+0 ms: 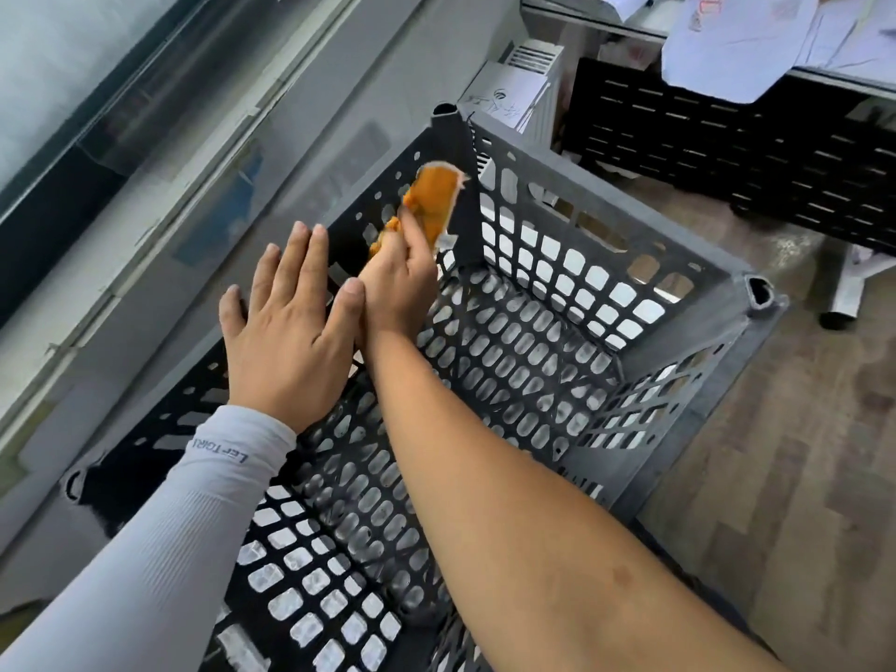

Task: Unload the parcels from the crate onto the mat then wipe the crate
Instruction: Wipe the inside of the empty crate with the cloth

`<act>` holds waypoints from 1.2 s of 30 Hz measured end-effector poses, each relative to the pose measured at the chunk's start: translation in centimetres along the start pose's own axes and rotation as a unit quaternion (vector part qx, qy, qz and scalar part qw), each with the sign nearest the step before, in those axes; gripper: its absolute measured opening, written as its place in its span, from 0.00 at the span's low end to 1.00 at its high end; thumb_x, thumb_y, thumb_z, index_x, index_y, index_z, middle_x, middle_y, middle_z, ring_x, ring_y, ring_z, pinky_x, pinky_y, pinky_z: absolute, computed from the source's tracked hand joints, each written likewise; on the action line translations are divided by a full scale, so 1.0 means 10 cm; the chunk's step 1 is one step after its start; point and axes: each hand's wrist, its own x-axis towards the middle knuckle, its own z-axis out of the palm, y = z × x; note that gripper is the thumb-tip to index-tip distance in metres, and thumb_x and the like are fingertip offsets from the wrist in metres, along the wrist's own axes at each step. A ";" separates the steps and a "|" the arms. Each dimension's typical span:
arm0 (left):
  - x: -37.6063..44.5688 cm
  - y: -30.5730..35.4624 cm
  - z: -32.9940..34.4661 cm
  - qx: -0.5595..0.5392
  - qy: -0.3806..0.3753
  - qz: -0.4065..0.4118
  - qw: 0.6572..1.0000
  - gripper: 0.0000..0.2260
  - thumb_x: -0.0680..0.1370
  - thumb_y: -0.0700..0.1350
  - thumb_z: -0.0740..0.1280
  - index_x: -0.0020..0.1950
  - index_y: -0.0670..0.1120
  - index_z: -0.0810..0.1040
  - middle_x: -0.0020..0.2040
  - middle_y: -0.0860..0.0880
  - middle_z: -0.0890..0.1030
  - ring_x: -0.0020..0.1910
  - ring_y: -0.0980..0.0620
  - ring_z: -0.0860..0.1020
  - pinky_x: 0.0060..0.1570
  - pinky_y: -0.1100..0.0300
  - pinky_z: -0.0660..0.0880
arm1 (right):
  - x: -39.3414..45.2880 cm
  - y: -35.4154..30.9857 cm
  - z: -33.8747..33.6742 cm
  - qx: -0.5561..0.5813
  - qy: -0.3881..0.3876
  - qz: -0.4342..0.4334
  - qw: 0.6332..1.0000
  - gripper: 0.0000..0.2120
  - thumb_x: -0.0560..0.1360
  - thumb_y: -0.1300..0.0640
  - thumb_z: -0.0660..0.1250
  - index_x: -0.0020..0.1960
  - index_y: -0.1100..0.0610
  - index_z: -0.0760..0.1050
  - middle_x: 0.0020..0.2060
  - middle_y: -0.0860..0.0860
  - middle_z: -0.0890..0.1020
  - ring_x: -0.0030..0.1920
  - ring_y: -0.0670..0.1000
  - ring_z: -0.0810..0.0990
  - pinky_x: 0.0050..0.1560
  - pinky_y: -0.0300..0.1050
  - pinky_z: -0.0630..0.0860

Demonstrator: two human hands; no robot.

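1. Wiping stage, by the look of it: no parcels visible in the crate, its perforated floor bare; mat not in view.
2. Crate standing on the floor, filling the middle of the view, long axis running from about 7 o'clock to 1 o'clock; far corner post at 12 o'clock, right corner post at 3 o'clock.
3. Right hand clamped on an orange cloth, fingers curled round its lower end, held inside the crate near the left wall.
4. Cloth pointing up and away toward 1 o'clock, long axis roughly in line with the forearm; upper end close to the far corner post, contact with the wall not certain because of blur.
5. Left hand spread flat, fingers straight and slightly apart, pressed over the top edge of the left wall at about 10 o'clock, thumb touching the right wrist.
6. Wall to be wiped lying just at 11 o'clock from the cloth; right hand the nearer one, left likely steadying.
7. Remaining judged: inner walls and floor.
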 end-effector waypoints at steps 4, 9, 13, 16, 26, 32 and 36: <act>-0.02 0.01 0.02 0.004 0.010 0.009 1.000 0.33 0.80 0.68 0.38 0.85 0.59 0.46 0.85 0.59 0.46 0.83 0.55 0.43 0.80 0.43 0.40 | 0.02 0.09 -0.04 -0.034 -0.008 -0.044 0.998 0.31 0.74 0.73 0.59 0.75 0.55 0.72 0.66 0.53 0.81 0.62 0.48 0.79 0.55 0.23 0.69; -0.02 0.02 0.06 0.028 0.011 0.007 1.000 0.35 0.80 0.71 0.38 0.85 0.59 0.43 0.85 0.58 0.44 0.83 0.55 0.40 0.80 0.43 0.37 | 0.07 0.33 -0.10 -0.089 -0.092 -0.099 0.987 0.28 0.80 0.54 0.58 0.80 0.55 0.64 0.81 0.54 0.62 0.79 0.52 0.64 0.77 0.46 0.64; -0.02 0.01 0.08 0.045 0.019 0.010 0.999 0.37 0.79 0.73 0.39 0.85 0.58 0.43 0.85 0.58 0.44 0.83 0.55 0.40 0.80 0.42 0.36 | 0.15 0.51 -0.16 -0.149 -0.095 -0.080 0.981 0.27 0.80 0.48 0.56 0.77 0.53 0.68 0.75 0.55 0.69 0.73 0.55 0.70 0.70 0.56 0.73; -0.01 0.01 0.09 0.050 0.018 0.008 0.999 0.38 0.78 0.74 0.39 0.85 0.58 0.42 0.85 0.58 0.43 0.83 0.55 0.39 0.79 0.42 0.35 | 0.23 0.62 -0.15 -0.225 -0.079 -0.099 0.966 0.21 0.78 0.57 0.63 0.71 0.58 0.73 0.67 0.57 0.73 0.65 0.59 0.74 0.65 0.56 0.75; -0.04 0.04 0.09 0.055 0.022 0.009 0.998 0.41 0.76 0.77 0.37 0.85 0.58 0.41 0.85 0.58 0.43 0.83 0.54 0.39 0.79 0.43 0.34 | 0.27 0.84 -0.34 -0.350 -0.063 -0.095 0.930 0.17 0.81 0.59 0.67 0.68 0.51 0.75 0.76 0.53 0.68 0.73 0.60 0.68 0.66 0.55 0.75; -0.03 0.02 0.09 0.053 0.020 0.013 0.998 0.40 0.77 0.76 0.38 0.85 0.57 0.42 0.85 0.57 0.43 0.83 0.55 0.39 0.79 0.42 0.34 | 0.16 0.34 -0.24 -0.193 -0.054 -0.204 0.958 0.24 0.74 0.63 0.67 0.70 0.63 0.75 0.71 0.61 0.72 0.69 0.62 0.71 0.67 0.64 0.72; -0.02 0.01 0.08 0.046 0.018 0.013 0.999 0.40 0.76 0.76 0.36 0.85 0.58 0.42 0.85 0.57 0.42 0.83 0.55 0.39 0.79 0.43 0.34 | 0.26 0.34 -0.13 -0.245 -0.054 -0.268 0.930 0.30 0.73 0.70 0.69 0.75 0.62 0.70 0.74 0.57 0.68 0.74 0.57 0.68 0.73 0.57 0.69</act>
